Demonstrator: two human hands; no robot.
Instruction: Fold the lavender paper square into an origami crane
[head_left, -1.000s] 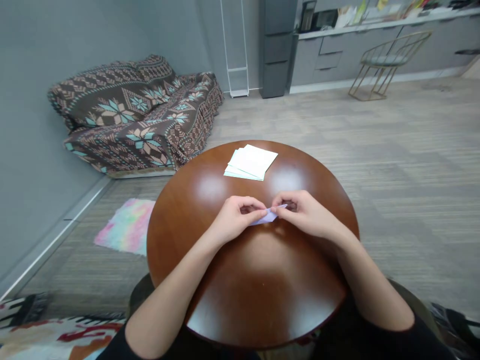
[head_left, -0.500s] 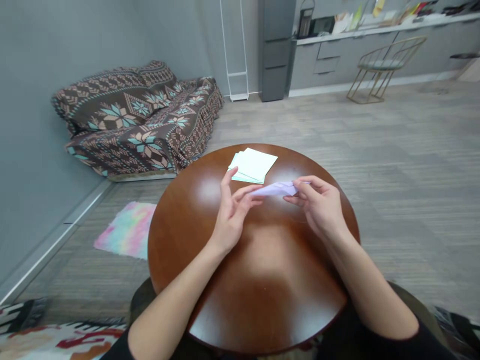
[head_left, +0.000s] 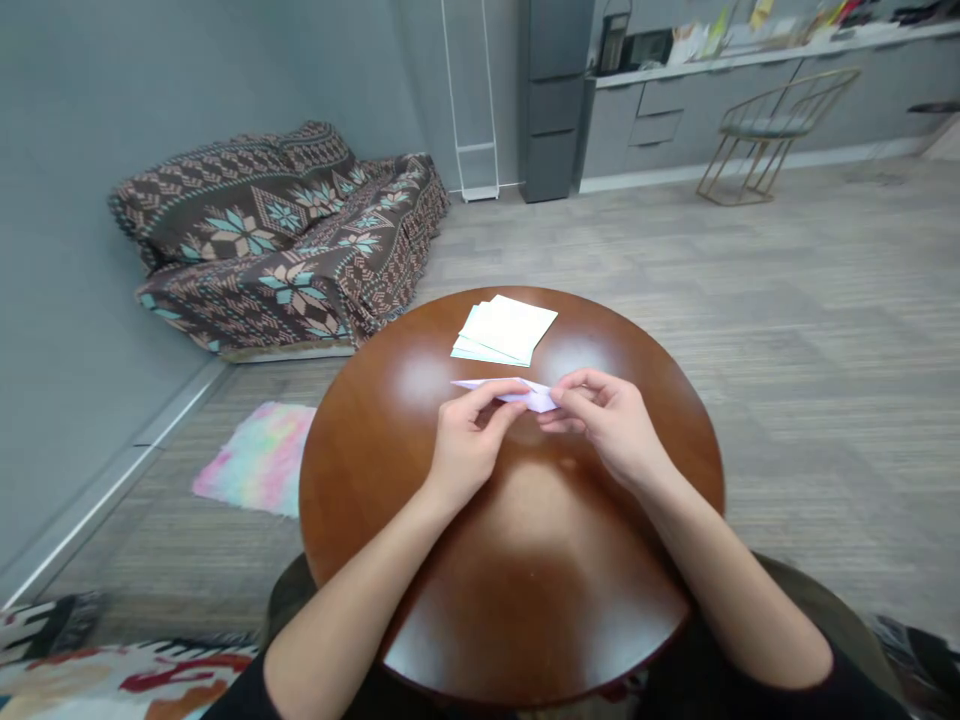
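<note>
A folded piece of lavender paper (head_left: 537,399) is held between my two hands over the round table, its long thin point reaching out to the left. My left hand (head_left: 472,430) pinches it near the middle with thumb and forefinger. At its right end my right hand (head_left: 607,415) grips it between thumb and fingers, which partly cover that end. Just beyond the hands lies a loose stack of pale square paper sheets (head_left: 510,328), slightly fanned out.
The brown wooden table (head_left: 360,460) has a glossy top. Past it stand a sofa (head_left: 292,240) under a patterned cover and a gold-framed chair (head_left: 765,128) by the kitchen counter (head_left: 697,70). A pastel fluffy rug (head_left: 259,460) lies on the floor at left.
Both hands have moved closer together, and the folded paper has shifted left and nearer to me. My left hand has gone from spread fingers at the paper's tip to a pinch at its middle.
</note>
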